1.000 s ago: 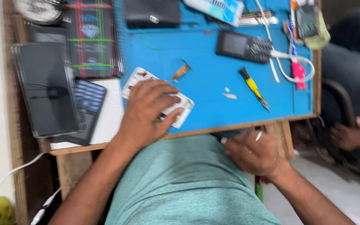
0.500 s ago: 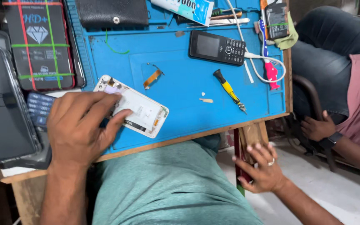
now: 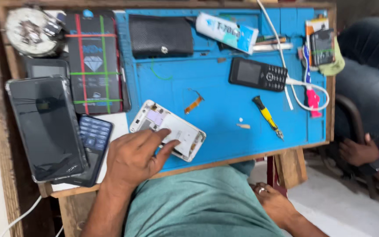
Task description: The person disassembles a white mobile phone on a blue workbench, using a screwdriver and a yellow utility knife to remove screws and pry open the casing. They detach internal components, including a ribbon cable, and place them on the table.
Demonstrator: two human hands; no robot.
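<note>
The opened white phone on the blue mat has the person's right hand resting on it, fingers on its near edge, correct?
Not quite: the head view shows the left hand on the opened white phone; the right hand is below the table edge.

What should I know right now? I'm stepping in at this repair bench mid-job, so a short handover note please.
Left hand: fingers rest on the opened white phone body, pinning it flat on the blue work mat; not gripping.
Right hand: below the bench edge by the lap, ring on a finger; nothing visibly held.
Things: orange flex ribbon lies loose on the mat above the phone body; yellow-handled screwdriver lies to the right, untouched; two small pale bits beside it.
Done: phone back is off, insides exposed.
Left: ribbon not fitted, body still open.
</note>
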